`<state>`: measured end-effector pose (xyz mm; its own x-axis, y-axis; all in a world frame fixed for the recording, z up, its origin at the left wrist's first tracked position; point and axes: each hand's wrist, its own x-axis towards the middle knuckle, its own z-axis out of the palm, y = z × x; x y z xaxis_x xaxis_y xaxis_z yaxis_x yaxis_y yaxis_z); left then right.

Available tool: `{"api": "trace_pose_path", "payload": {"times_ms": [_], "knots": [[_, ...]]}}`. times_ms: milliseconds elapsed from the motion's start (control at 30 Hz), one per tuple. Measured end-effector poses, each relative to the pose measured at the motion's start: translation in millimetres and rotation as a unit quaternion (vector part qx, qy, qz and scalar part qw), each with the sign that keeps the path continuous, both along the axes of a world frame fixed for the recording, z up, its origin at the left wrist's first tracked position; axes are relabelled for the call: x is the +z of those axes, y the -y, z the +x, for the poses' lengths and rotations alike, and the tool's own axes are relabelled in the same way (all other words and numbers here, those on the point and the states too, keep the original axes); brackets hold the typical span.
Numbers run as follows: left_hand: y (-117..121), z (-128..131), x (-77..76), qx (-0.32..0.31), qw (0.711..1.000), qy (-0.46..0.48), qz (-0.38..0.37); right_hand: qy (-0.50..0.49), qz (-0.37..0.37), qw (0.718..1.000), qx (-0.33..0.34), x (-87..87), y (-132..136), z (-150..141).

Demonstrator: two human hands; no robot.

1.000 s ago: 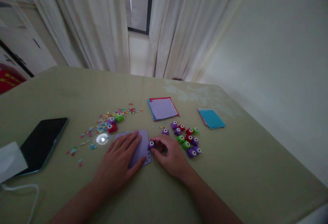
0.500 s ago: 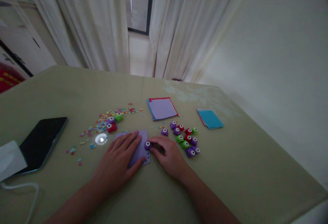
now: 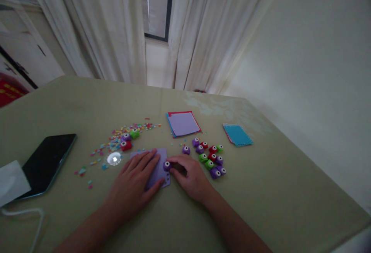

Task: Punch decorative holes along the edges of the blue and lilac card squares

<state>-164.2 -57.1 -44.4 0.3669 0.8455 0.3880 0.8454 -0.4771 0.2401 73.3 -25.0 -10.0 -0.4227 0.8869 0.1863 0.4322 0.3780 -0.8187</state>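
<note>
My left hand [image 3: 136, 175] lies flat, fingers spread, on a sheet of purple paper [image 3: 160, 160] with small holes along its right edge. My right hand [image 3: 188, 175] pinches a small purple paper punch [image 3: 167, 165] with a one-eyed top, at that right edge. Whether its slot is round the paper is too small to tell. To the right of this hand, purple, red and green punches [image 3: 210, 164] stand in a cluster. A single purple punch [image 3: 186, 150] stands just beyond my right fingers.
Coloured paper bits [image 3: 116, 135] are scattered at left, with a red punch [image 3: 126, 145] and two others beside them. A clear round dish [image 3: 114, 158], a black tablet [image 3: 48, 160], stacked square papers [image 3: 183, 124] and blue punched papers [image 3: 238, 135] lie around on the table.
My right hand has shifted slightly left, bringing the purple punch onto the paper's right edge; it has stayed there over the last half second. My left hand has kept its place.
</note>
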Motion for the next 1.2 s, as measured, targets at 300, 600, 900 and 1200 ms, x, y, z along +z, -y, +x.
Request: {"api": "trace_pose_path", "payload": {"times_ms": [300, 600, 900, 1200], "knots": [[-2, 0, -0.7, 0.001, 1.0, 0.0, -0.002, -0.007, 0.0, 1.0, -0.012, 1.7, 1, -2], [-11, 8, 15.2, 0.021, 0.996, 0.082, 0.001, -0.107, -0.04, 0.99, -0.081, -2.5, -3, -4], [-91, 82, 73.0, 0.058, 0.991, 0.102, 0.064, -0.388, -0.117, 0.889, -0.212, -4.7, -13, -6], [-106, 111, 44.8, 0.08, 0.995, 0.035, 0.045, -0.489, -0.18, 0.813, -0.26, 3.5, -23, 2]]}}
